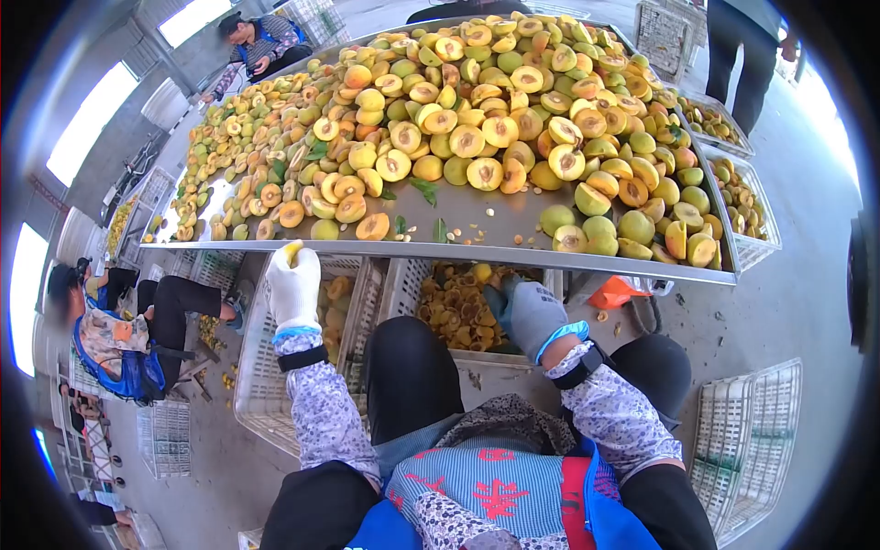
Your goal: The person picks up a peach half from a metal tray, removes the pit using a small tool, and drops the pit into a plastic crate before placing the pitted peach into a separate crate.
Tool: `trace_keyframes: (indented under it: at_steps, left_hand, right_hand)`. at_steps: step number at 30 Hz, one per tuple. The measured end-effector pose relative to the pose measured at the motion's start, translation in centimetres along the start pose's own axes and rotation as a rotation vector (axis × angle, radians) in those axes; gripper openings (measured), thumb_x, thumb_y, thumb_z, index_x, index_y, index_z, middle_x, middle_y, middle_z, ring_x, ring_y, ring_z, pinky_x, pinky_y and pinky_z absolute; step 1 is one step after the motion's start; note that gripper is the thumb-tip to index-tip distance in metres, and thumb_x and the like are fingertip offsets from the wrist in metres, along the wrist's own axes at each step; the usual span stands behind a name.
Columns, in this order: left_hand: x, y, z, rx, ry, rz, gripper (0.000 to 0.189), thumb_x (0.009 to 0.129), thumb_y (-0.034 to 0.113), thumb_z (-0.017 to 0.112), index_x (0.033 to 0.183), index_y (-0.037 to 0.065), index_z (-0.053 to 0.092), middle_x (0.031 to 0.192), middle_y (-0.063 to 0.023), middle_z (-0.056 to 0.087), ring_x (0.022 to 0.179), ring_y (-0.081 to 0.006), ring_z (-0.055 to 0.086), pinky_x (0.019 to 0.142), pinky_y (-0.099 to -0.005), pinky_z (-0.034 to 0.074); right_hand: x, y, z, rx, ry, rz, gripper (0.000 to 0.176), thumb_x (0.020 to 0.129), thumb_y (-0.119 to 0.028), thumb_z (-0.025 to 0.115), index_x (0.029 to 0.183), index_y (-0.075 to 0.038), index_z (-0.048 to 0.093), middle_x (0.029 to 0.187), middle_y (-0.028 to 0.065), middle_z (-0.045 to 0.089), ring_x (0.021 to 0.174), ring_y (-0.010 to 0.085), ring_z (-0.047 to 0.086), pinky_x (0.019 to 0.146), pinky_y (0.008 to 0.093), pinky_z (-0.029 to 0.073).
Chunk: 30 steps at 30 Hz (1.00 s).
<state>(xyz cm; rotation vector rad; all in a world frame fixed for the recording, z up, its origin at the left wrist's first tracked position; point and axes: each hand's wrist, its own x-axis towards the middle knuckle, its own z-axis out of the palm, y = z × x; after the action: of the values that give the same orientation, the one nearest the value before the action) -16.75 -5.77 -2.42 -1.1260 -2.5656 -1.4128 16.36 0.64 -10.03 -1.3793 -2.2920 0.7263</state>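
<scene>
A metal table (513,255) bears a big heap of yellow-green fruit (467,140), many pieces halved, some with the pit showing. Just below its front edge, my left hand (294,286) in a white glove pinches a yellow fruit piece (291,251). My right hand (532,314), in a grey-blue glove, is low over a white crate (399,298) of halved fruit (456,310) under the table edge. Its fingers are curled, and what they hold, if anything, is hidden.
Another white crate (261,367) with fruit stands below my left hand. Filled crates (747,206) line the table's right side; stacked empty crates (747,440) stand at lower right. One person (261,46) works at the far left corner, others sit at left, and another stands (747,41) at upper right.
</scene>
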Motion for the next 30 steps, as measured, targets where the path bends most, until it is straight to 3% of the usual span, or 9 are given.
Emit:
trace_keyframes:
  at_steps: [1, 6, 9, 12, 15, 20, 24, 27, 30]
  left_hand:
    - [0.2, -0.4, -0.4, 0.323, 0.128, 0.131, 0.033, 0.091, 0.028, 0.064, 0.105, 0.0, 0.073, 0.092, -0.0179, 0.075, 0.086, -0.0307, 0.073, 0.077, -0.0378, 0.056]
    - [0.6, 3.5, 5.5, 0.472, -0.078, 0.292, 0.047, 0.087, 0.046, 0.061, 0.107, 0.005, 0.072, 0.1, -0.0193, 0.074, 0.098, -0.0381, 0.069, 0.089, -0.0464, 0.051]
    - [0.8, 6.2, 8.7, 0.623, -0.366, 0.119, 0.049, 0.082, 0.044, 0.065, 0.115, 0.007, 0.07, 0.112, -0.0201, 0.071, 0.108, -0.0359, 0.066, 0.096, -0.0446, 0.049]
    - [1.1, 5.1, 10.6, 0.343, -0.347, 0.334, 0.049, 0.079, 0.032, 0.071, 0.122, 0.008, 0.067, 0.113, -0.0198, 0.07, 0.106, -0.0342, 0.067, 0.096, -0.0424, 0.05]
    - [0.5, 5.7, 11.3, 0.053, -0.456, 0.312, 0.057, 0.079, 0.019, 0.075, 0.133, 0.01, 0.06, 0.105, -0.0119, 0.072, 0.098, -0.0241, 0.069, 0.094, -0.0338, 0.051]
    - [-2.8, 9.9, 9.7, -0.846, -0.636, -0.028, 0.032, 0.092, 0.011, 0.068, 0.121, -0.002, 0.067, 0.105, -0.0058, 0.07, 0.093, -0.0118, 0.066, 0.085, -0.0262, 0.054]
    - [-7.2, 12.7, 9.4, -0.922, -0.6, 0.029, 0.026, 0.1, 0.017, 0.06, 0.114, -0.003, 0.069, 0.102, -0.0074, 0.069, 0.095, -0.0119, 0.065, 0.083, -0.0259, 0.053]
    - [-8.7, 12.3, 9.7, -0.881, -0.542, 0.291, 0.039, 0.106, 0.034, 0.051, 0.118, -0.001, 0.065, 0.108, -0.0122, 0.069, 0.1, -0.0208, 0.067, 0.087, -0.0359, 0.057]
    - [-9.6, 13.1, 10.2, -1.408, -0.646, -0.306, 0.041, 0.107, 0.037, 0.047, 0.118, 0.0, 0.062, 0.112, -0.0149, 0.069, 0.102, -0.0256, 0.068, 0.089, -0.0413, 0.058]
  right_hand:
    - [0.1, -0.4, -0.3, -0.019, 0.028, 0.014, 0.031, 0.097, -0.036, 0.061, 0.1, -0.006, 0.071, 0.08, 0.0243, 0.069, 0.075, 0.0432, 0.068, 0.066, 0.0524, 0.054]
    - [-0.2, -1.2, -0.5, -0.048, 0.122, -0.034, 0.032, 0.097, -0.037, 0.062, 0.096, -0.006, 0.068, 0.078, 0.0224, 0.069, 0.073, 0.0422, 0.068, 0.064, 0.052, 0.053]
    - [-0.4, -0.9, -0.8, -0.026, 0.122, -0.027, 0.032, 0.097, -0.037, 0.062, 0.097, -0.005, 0.067, 0.078, 0.023, 0.069, 0.073, 0.0431, 0.067, 0.065, 0.0526, 0.053]
    - [-0.5, -1.1, -0.8, 0.045, 0.066, -0.038, 0.032, 0.098, -0.036, 0.062, 0.099, -0.004, 0.066, 0.079, 0.024, 0.069, 0.075, 0.0443, 0.067, 0.066, 0.0532, 0.052]
    - [-0.3, -1.1, -0.4, 0.131, 0.031, -0.07, 0.033, 0.099, -0.036, 0.06, 0.099, -0.003, 0.066, 0.079, 0.0247, 0.068, 0.076, 0.0451, 0.066, 0.066, 0.0537, 0.052]
    - [0.1, -3.9, -2.3, 0.503, 0.153, -0.166, 0.029, 0.1, -0.031, 0.06, 0.101, -0.002, 0.066, 0.077, 0.0253, 0.067, 0.074, 0.0474, 0.064, 0.062, 0.0529, 0.05]
    - [0.8, -4.5, -2.3, 0.653, 0.227, -0.21, 0.028, 0.1, -0.029, 0.06, 0.101, -0.002, 0.065, 0.081, 0.0261, 0.067, 0.074, 0.0479, 0.063, 0.062, 0.0518, 0.049]
    - [0.7, -4.2, -1.8, 0.632, 0.254, -0.223, 0.031, 0.101, -0.032, 0.059, 0.101, -0.002, 0.066, 0.083, 0.0264, 0.067, 0.075, 0.0484, 0.063, 0.062, 0.0522, 0.049]
    - [1.1, -3.5, -1.4, 0.568, 0.225, -0.216, 0.036, 0.101, -0.036, 0.059, 0.099, -0.001, 0.065, 0.081, 0.0271, 0.066, 0.075, 0.0489, 0.063, 0.062, 0.0525, 0.049]
